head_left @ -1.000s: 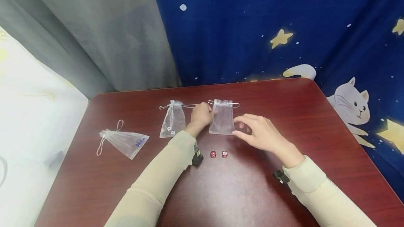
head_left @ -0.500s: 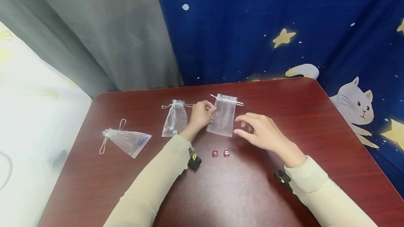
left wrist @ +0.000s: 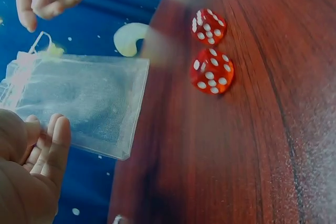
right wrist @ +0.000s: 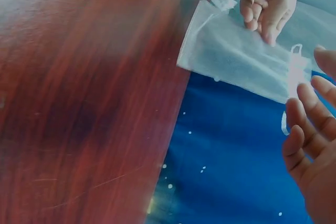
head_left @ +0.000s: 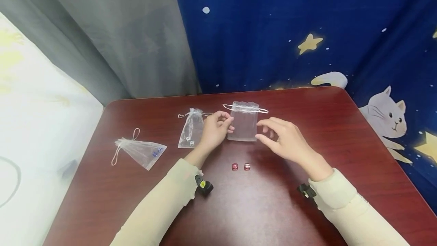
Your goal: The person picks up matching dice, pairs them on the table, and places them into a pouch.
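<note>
My left hand (head_left: 214, 129) pinches the left edge of a sheer white drawstring bag (head_left: 244, 126) between thumb and fingers. The bag appears raised off the table, its drawstring end pointing away. Nothing shows inside it in the left wrist view. My right hand (head_left: 285, 139) hovers by the bag's right edge, fingers loosely bent; the right wrist view shows its fingers (right wrist: 310, 114) apart from the mesh. Two red dice with white pips, a left die (head_left: 235, 166) and a right die (head_left: 247, 166), lie on the table nearer to me than the bag.
Left of my left hand lies a second mesh bag (head_left: 195, 124) with white dice in it, partly hidden by that hand. Farther left, a third bag (head_left: 140, 151) holds blue dice. The dark red table (head_left: 235, 215) ends at a curtain (head_left: 256, 48).
The left hand has turned and drawn the bag's left edge up off the table. The bag tilted, then straightened between the hands. The right hand has barely moved.
</note>
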The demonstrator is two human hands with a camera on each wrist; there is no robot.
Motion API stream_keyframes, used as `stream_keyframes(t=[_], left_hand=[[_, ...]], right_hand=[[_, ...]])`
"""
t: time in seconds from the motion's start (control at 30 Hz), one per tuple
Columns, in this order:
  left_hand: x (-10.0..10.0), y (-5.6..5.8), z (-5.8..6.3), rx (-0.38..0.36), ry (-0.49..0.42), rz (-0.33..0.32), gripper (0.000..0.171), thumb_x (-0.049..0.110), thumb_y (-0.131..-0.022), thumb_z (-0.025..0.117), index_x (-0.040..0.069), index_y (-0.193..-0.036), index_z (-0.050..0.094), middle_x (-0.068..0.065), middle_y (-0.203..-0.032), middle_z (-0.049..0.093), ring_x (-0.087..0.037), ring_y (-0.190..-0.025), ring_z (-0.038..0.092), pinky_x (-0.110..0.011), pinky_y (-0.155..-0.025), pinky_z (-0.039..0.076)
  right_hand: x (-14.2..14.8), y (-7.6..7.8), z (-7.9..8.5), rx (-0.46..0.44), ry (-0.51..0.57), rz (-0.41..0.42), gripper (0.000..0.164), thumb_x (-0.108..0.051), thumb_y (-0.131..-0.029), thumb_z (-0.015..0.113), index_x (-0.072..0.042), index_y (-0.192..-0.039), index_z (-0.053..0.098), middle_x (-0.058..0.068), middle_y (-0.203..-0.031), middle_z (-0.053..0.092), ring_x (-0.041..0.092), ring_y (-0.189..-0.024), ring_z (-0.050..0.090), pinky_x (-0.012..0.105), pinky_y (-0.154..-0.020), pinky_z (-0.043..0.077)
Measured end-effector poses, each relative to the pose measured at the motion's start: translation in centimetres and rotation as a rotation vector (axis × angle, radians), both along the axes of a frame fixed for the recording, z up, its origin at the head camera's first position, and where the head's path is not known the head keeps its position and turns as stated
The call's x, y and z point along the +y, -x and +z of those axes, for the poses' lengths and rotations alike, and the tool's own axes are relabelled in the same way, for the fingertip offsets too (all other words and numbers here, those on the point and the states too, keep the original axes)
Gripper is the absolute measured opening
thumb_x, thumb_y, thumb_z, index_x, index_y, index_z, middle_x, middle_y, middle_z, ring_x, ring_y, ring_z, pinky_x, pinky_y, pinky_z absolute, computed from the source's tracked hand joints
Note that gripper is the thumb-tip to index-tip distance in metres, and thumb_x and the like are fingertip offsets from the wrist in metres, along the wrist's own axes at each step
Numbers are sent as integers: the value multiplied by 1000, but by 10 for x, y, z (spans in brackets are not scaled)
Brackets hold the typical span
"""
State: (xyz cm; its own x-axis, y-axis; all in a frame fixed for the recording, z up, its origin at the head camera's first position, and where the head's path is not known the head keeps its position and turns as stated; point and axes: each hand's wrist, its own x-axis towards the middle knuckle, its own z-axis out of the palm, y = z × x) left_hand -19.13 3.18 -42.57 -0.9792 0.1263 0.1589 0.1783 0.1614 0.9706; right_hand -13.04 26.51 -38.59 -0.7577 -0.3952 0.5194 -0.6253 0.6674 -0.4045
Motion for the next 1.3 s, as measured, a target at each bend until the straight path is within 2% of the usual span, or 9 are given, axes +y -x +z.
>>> stream_keyframes(t=[0.23,0.43,0.67,0.8,0.9,1.03,1.1,1.17,1.3], left_hand=[[-5,-16,13,52,-21,-26,8,0,-97,66,-7,-95,63,-18,-83,70,-18,-63,71,-30,-61,61],[-9,-25,17,82,-4,-22,7,1,-97,66,-5,-94,64,-17,-83,71,-24,-65,72,-30,-61,61],[-14,-32,20,126,-3,-30,7,0,-96,67,-6,-95,63,-18,-87,72,-26,-66,73,-30,-60,61],[-19,-34,21,168,54,-53,11,1,-95,68,-4,-103,61,-17,-94,73,-24,-71,74,-29,-62,61],[-27,-34,26,285,167,-71,29,2,-94,70,-1,-118,54,-15,-103,73,-21,-78,73,-27,-62,60],[-40,-33,40,560,397,-50,47,7,-94,72,5,-135,48,-8,-109,73,-17,-81,70,-28,-63,56],[-45,-32,47,684,488,-44,48,9,-95,71,9,-139,51,-6,-110,74,-18,-86,70,-32,-69,57],[-48,-31,53,774,543,-58,46,11,-96,70,11,-139,56,-6,-110,74,-19,-91,69,-34,-77,57],[-53,-30,59,856,560,-126,29,8,-96,69,8,-125,68,-5,-108,74,-19,-99,70,-32,-89,56]], right_hand=[[-6,7,10,136,118,-14,34,-7,-80,84,-5,-112,71,0,-79,62,9,-63,55,24,-54,46],[-12,10,14,156,154,-66,42,-6,-81,84,-1,-119,66,-1,-74,64,8,-57,57,18,-53,44],[-22,14,12,104,160,-81,17,-8,-86,79,-4,-102,75,-2,-69,63,11,-55,54,17,-53,40],[-27,16,11,102,166,-64,10,-7,-87,79,-4,-96,77,-2,-68,63,13,-54,52,16,-52,36],[-27,17,11,120,170,-57,8,-6,-86,79,-4,-93,77,-2,-68,63,12,-55,52,16,-53,37],[-27,19,13,118,165,-38,7,-6,-87,78,-4,-93,77,-1,-72,66,9,-57,51,16,-54,38],[-27,19,14,100,161,-23,7,-6,-87,77,-5,-94,77,0,-76,68,8,-58,51,17,-54,39],[-28,19,15,76,157,-3,7,-6,-88,77,-6,-96,78,-1,-77,68,8,-59,51,20,-53,41],[-30,18,15,36,160,46,8,-6,-89,76,-7,-97,77,-4,-74,62,7,-60,50,23,-52,42]])
